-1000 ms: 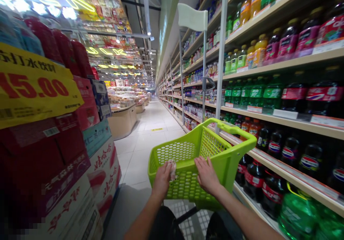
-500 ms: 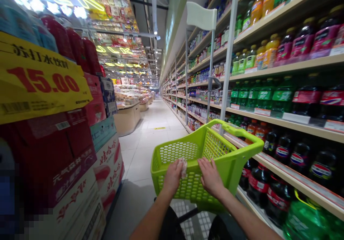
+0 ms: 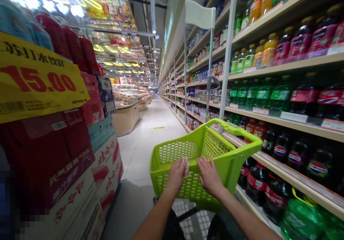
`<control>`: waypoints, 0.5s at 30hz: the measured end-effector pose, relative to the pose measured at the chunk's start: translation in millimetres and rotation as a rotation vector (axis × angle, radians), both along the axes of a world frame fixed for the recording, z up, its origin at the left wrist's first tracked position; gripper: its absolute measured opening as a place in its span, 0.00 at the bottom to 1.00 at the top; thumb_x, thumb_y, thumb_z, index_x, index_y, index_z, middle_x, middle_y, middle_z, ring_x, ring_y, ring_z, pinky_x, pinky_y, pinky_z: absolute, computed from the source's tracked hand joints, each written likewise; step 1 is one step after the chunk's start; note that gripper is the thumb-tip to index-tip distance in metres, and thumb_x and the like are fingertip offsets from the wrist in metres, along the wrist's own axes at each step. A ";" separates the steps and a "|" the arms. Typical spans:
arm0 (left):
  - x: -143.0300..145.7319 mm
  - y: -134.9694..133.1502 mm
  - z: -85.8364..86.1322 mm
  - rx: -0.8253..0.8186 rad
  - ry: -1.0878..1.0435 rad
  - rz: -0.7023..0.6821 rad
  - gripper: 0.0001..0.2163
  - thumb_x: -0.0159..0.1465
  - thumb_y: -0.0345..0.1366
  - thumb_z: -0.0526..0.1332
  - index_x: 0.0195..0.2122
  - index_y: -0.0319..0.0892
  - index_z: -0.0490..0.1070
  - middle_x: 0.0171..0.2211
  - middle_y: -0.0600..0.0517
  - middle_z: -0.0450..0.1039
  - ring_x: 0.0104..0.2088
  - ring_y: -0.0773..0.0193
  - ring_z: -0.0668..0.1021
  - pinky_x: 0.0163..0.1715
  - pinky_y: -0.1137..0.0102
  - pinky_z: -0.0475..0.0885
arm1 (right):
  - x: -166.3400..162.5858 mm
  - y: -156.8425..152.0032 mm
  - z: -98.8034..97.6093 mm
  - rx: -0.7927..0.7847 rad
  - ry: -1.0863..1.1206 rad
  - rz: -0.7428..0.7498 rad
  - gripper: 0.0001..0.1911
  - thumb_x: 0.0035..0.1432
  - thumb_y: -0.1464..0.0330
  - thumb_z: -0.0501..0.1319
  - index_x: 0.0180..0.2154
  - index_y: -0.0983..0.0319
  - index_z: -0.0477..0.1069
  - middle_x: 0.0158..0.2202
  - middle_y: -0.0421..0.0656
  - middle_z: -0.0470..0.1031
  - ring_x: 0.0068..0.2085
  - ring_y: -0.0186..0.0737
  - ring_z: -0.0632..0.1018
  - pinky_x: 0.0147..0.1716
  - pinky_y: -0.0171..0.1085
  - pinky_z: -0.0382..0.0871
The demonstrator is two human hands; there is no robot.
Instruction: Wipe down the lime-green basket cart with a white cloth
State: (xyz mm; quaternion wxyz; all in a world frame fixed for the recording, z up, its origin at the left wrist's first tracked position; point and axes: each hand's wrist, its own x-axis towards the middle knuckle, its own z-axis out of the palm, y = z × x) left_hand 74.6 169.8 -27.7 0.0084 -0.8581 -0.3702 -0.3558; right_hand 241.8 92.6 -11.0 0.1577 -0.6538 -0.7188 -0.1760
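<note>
A lime-green plastic shopping cart basket [image 3: 231, 157] stands in front of me in a supermarket aisle. Both hands rest on its near rim. My left hand [image 3: 176, 173] is curled over the rim with a small crumpled white tissue [image 3: 185, 162] pinched in its fingers. My right hand [image 3: 209, 175] lies on the rim just to the right, fingers stretched forward and flat on the plastic. The two hands nearly touch. The basket looks empty inside.
Shelves of soft-drink bottles [image 3: 268, 96] line the right side. Stacked red and white drink cartons [image 3: 67, 161] with a yellow 15.00 price sign [image 3: 37, 78] rise on the left. A tiled aisle [image 3: 150, 128] runs ahead. A white flag on a pole [image 3: 200, 14] stands beside the shelf.
My left hand has slid right along the rim toward my right hand. The cart and view have shifted slightly forward along the aisle.
</note>
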 end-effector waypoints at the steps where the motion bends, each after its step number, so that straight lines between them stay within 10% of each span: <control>1: -16.4 3.6 -3.6 -0.011 0.001 0.011 0.17 0.57 0.30 0.52 0.47 0.42 0.66 0.52 0.46 0.65 0.50 0.59 0.68 0.51 0.61 0.63 | 1.3 -0.2 -0.1 0.000 0.001 0.002 0.34 0.46 0.72 0.51 0.57 0.68 0.53 0.58 0.48 0.57 0.60 0.45 0.52 0.59 0.48 0.32; 7: -112.7 23.2 -18.7 -0.074 -0.077 0.220 0.19 0.56 0.28 0.51 0.49 0.40 0.66 0.52 0.46 0.66 0.51 0.59 0.68 0.50 0.62 0.64 | 0.2 1.8 -1.9 0.013 0.041 -0.007 0.33 0.46 0.72 0.51 0.57 0.69 0.54 0.58 0.49 0.57 0.60 0.46 0.52 0.59 0.49 0.32; 15: 5.0 -6.4 16.0 -0.040 0.076 -0.017 0.15 0.58 0.26 0.51 0.44 0.43 0.69 0.51 0.46 0.67 0.51 0.59 0.68 0.51 0.60 0.62 | 1.2 -0.3 1.6 -0.003 0.013 -0.005 0.34 0.45 0.72 0.51 0.57 0.70 0.54 0.59 0.48 0.56 0.60 0.46 0.51 0.59 0.48 0.32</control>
